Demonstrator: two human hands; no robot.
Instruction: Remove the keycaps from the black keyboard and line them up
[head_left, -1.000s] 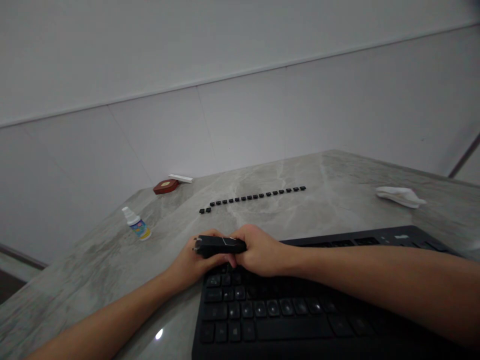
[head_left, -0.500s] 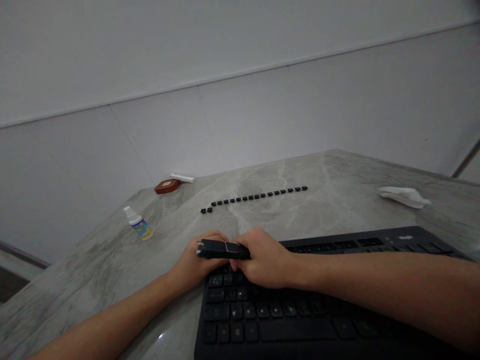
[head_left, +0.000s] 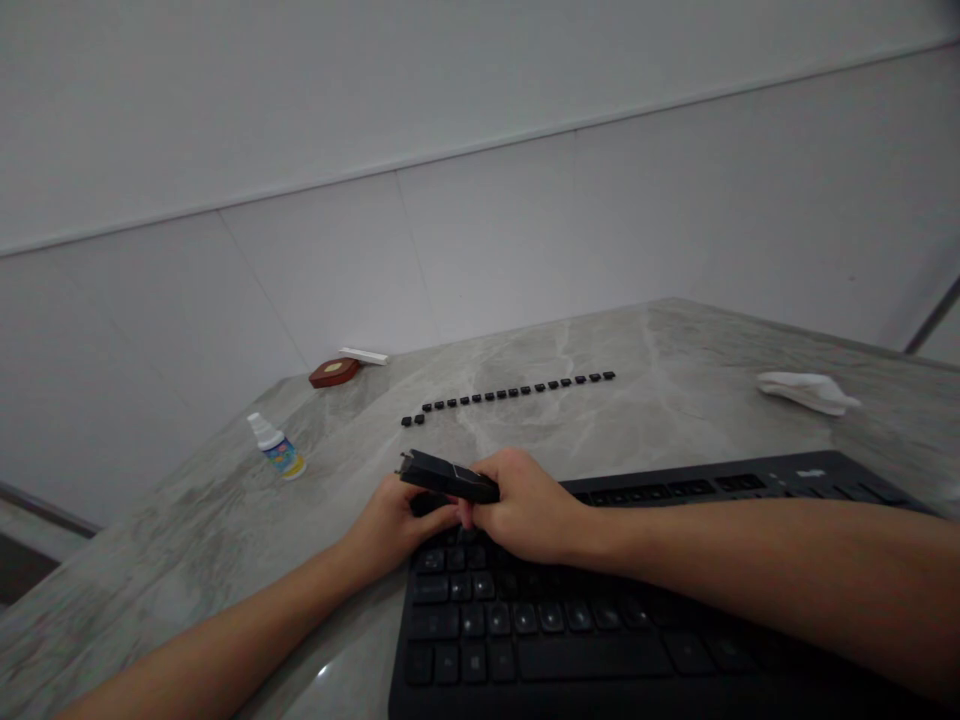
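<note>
Fingers of the right hand [head_left: 529,510] grip a black tool [head_left: 446,476], pronged end toward nine o'clock, nearer the left hand [head_left: 386,522], whose hold is unclear.

Your left forearm [head_left: 247,630] slanted up from the lower left; your right forearm [head_left: 750,545] reached across from the right. Your left hand [head_left: 386,525], thumb [head_left: 436,522] extended, sat close beside your curled right hand [head_left: 525,510].

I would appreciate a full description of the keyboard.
The keyboard is black, apparently plastic, with rows of partly shiny keys, a long space bar and a pale marking near its far edge. It lies on the marbled table, cut off at the bottom. The left hand and right hand are at its far left corner, contact unclear; the right forearm hides part.
</note>
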